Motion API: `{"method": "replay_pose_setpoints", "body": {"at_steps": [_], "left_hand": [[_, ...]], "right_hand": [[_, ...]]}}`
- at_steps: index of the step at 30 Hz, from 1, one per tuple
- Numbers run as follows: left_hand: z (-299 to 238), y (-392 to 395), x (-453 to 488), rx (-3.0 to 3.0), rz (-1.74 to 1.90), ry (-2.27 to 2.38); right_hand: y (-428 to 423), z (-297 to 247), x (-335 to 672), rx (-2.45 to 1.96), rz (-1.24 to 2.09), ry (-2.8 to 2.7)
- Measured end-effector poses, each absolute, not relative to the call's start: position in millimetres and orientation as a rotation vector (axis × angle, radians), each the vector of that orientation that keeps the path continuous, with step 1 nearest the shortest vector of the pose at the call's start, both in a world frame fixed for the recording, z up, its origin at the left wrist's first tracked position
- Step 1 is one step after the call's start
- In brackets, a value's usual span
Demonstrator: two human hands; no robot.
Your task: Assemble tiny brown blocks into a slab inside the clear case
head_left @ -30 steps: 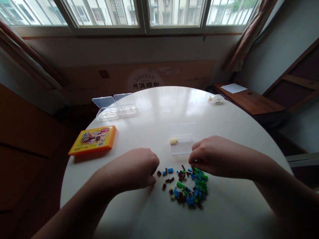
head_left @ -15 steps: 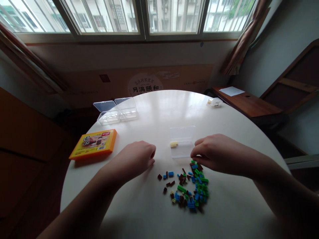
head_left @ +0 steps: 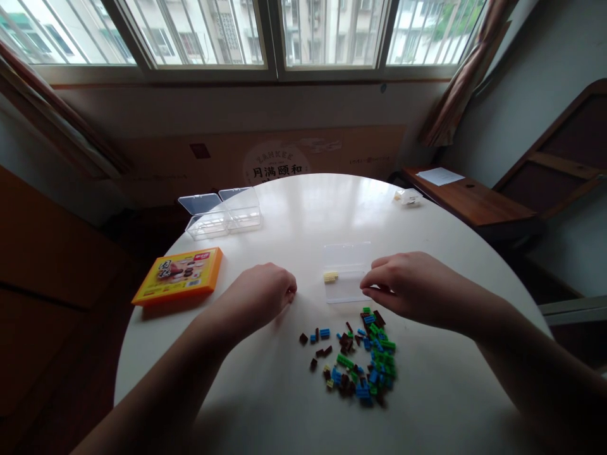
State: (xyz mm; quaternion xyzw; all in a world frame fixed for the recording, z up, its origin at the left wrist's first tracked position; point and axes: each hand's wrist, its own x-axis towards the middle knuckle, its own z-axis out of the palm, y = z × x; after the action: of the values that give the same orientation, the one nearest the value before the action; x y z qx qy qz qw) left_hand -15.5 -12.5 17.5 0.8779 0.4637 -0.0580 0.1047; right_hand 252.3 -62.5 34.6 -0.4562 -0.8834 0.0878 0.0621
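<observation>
Lying scattered on the counter [head_left: 441, 379], the small bricks [head_left: 385, 364] sit at 6 o'clock from the clear box [head_left: 346, 292], with yellow bricks [head_left: 331, 277] at its 9 o'clock end. Your left hand [head_left: 265, 287], curled, and right hand [head_left: 401, 281], at the box's 3 o'clock edge, are apart; you cannot tell whether either grips a piece. Expect the small bricks to be light, stiff and slightly slippery; pinch opposite side walls. Treat the box as likely fragile: hold its rim.

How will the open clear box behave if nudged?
The clear box looks thin-walled, probably light and apt to slide on the glossy table. Low and flat, it seems unlikely to tip. Its yellow bricks, bunched at one end, might shift.
</observation>
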Motion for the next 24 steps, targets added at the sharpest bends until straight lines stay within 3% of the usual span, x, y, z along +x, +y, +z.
{"method": "replay_pose_setpoints", "body": {"at_steps": [13,24], "left_hand": [[15.9,-14.2,-11.8,2.638,-0.190,1.347],[19.8,-26.3,3.1,2.594,0.588,0.931]], "right_hand": [[-61.0,30.6,250.8,-1.330,0.266,-2.632],[-60.0,19.6,233.0,-1.182,0.472,-2.293]]}}
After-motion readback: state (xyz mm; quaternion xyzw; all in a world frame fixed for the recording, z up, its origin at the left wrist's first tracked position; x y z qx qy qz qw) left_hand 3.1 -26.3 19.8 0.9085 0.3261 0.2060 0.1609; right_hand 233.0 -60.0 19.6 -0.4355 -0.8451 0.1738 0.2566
